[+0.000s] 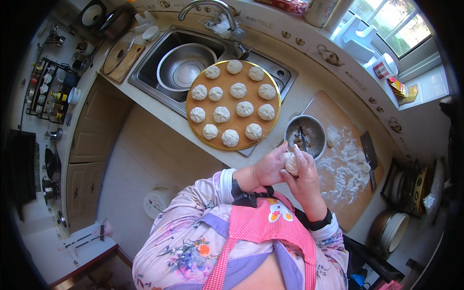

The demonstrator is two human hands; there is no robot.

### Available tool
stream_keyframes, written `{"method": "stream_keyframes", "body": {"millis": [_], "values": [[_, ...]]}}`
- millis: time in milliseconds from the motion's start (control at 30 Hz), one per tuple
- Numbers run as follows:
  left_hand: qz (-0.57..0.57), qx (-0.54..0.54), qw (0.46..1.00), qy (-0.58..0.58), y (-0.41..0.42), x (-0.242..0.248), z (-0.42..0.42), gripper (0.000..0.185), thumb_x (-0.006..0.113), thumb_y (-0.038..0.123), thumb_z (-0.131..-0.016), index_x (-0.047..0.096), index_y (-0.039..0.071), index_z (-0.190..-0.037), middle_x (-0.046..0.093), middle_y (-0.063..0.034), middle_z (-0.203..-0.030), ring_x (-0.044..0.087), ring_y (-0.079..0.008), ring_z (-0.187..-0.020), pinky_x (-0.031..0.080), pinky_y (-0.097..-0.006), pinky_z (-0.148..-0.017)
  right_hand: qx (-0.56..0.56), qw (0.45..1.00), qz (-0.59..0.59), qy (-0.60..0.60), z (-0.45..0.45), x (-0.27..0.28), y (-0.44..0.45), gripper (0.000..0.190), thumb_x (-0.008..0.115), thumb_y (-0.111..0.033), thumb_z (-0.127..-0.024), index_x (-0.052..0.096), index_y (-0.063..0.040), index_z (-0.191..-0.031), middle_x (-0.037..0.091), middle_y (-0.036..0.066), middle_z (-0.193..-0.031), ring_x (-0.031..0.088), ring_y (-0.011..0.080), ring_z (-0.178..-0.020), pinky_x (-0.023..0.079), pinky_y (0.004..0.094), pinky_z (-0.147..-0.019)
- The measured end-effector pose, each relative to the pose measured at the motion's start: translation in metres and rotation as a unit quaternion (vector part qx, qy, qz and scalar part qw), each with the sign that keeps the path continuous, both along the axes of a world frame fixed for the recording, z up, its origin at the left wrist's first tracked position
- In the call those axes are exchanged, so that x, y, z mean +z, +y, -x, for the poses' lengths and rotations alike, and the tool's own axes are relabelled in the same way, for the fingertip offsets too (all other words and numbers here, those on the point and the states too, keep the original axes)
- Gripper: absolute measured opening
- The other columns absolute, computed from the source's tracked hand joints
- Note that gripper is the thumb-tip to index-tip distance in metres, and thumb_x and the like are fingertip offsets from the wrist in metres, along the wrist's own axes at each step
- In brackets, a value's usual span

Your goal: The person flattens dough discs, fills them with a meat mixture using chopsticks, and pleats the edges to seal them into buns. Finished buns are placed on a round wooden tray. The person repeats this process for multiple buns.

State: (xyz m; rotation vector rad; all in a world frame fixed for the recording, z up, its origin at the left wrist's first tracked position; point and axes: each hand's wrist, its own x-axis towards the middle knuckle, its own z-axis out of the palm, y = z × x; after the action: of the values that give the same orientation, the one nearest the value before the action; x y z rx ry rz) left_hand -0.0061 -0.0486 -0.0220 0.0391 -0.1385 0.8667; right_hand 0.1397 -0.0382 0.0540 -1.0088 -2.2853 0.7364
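Note:
A pleated dough bun (291, 164) sits between my two hands, held in front of my chest. My left hand (269, 165) cups it from the left side, and my right hand (302, 173) closes on it from the right with thumb and fingers. Flour dusts my fingers. Just beyond them stands a metal pot (321, 127) with a little chopped filling and a pair of dark chopsticks (302, 139) inside. To the left, several finished buns (221, 114) are spread over a round tan board (229, 99) with a golden rim.
A floured wooden board (344, 214) at the right carries scattered flour (342, 174) and a cleaver (369, 152). The round board overlaps the sink (145, 70), which holds a steel basin (170, 56) under a curved faucet (208, 3). A glass lid (117, 54) lies on a cutting board at the left.

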Motion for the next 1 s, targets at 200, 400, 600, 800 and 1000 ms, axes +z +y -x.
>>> {"method": "stream_keyframes", "body": {"millis": [200,400,600,800,1000], "values": [[0.045,-0.01,0.992,0.115,0.003,0.003,0.075,0.063,0.027,0.054,-0.1,0.048,0.004,-0.132,0.055,-0.0111,-0.131,0.054,-0.0247,-0.118,0.039,-0.04,-0.103,-0.068,0.991,0.09,0.065,0.067,-0.011,0.01,0.07,0.074,-0.004,-0.073,0.044,-0.001,-0.136,0.054,0.019,-0.115,0.055,0.034,-0.106,0.046,0.0398,-0.091],[0.058,0.047,0.959,0.274,0.003,0.002,0.151,0.05,0.03,0.044,-0.103,0.051,0.005,-0.128,0.058,-0.0069,-0.125,0.058,-0.0211,-0.112,0.045,-0.0355,-0.097,-0.033,0.999,0.021,-0.005,0.137,-0.018,0.013,0.077,0.076,-0.005,-0.07,0.039,0.001,-0.138,0.05,0.022,-0.12,0.052,0.0398,-0.111,0.044,0.0433,-0.094],[0.126,0.129,0.943,0.279,0.007,0.0,0.209,0.041,0.034,0.033,-0.102,0.05,0.004,-0.127,0.058,-0.0133,-0.122,0.056,-0.0263,-0.115,0.045,-0.0411,-0.096,-0.055,0.996,0.058,0.03,0.17,-0.024,0.017,0.071,0.075,-0.008,-0.076,0.039,0.003,-0.136,0.047,0.022,-0.124,0.051,0.0362,-0.115,0.044,0.04,-0.097],[0.149,0.191,0.923,0.299,0.011,-0.003,0.257,0.029,0.047,0.021,-0.098,0.052,0.003,-0.12,0.061,-0.0124,-0.113,0.059,-0.0267,-0.109,0.047,-0.043,-0.096,-0.125,0.973,0.188,0.048,0.171,-0.043,0.024,0.058,0.067,-0.005,-0.086,0.039,0.002,-0.136,0.049,0.014,-0.121,0.057,0.0205,-0.111,0.048,0.0316,-0.094],[0.118,0.225,0.905,0.34,0.028,-0.004,0.283,0.027,0.058,0.008,-0.091,0.053,0.002,-0.117,0.062,-0.0119,-0.106,0.063,-0.0239,-0.099,0.052,-0.0397,-0.088,-0.118,0.971,0.195,0.074,0.183,-0.046,0.036,0.057,0.066,-0.003,-0.086,0.039,0.002,-0.136,0.049,0.014,-0.121,0.059,0.0202,-0.106,0.048,0.0313,-0.092]]}}
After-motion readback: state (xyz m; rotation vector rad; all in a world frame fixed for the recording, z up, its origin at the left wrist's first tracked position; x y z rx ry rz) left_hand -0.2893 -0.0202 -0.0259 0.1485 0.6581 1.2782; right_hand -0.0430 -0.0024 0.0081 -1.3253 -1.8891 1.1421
